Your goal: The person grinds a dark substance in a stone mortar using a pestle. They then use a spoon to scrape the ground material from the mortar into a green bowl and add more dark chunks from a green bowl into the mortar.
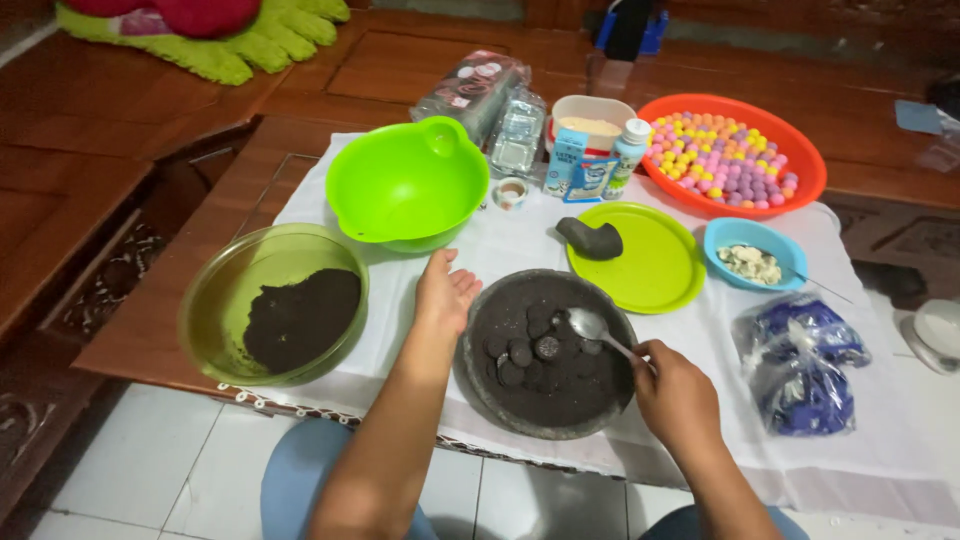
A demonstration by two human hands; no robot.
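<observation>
White cloth (880, 440) covers the low wooden table (130, 330). Orange basin (812, 165) at far right, full of small coloured balls (722, 155). Green bowl (405, 180) at back centre, empty inside. Olive glass bowl (205, 300) at left holds a heap of dark crumbs (300, 318). Stone mortar (478, 385) at front centre, holding dark round cookies (520, 352) and crumbs. Lime plate (650, 270) behind it with a dark stone pestle (590, 238) lying on it. Blue plastic bag (805, 370) at right, just beside the mortar. Small blue bowl (765, 240) with white bits, next to the plate. Clear plastic trays (490, 95), a white tub (595, 115), a carton (568, 160) and a little bottle (628, 155) at the back. Left hand (445, 292) rests open, fingers spread, touching the mortar's left rim. Right hand (675, 395) is at the mortar's right rim, fingers closed around the handle of a metal spoon (590, 325); spoon bowl sits over the cookies.
</observation>
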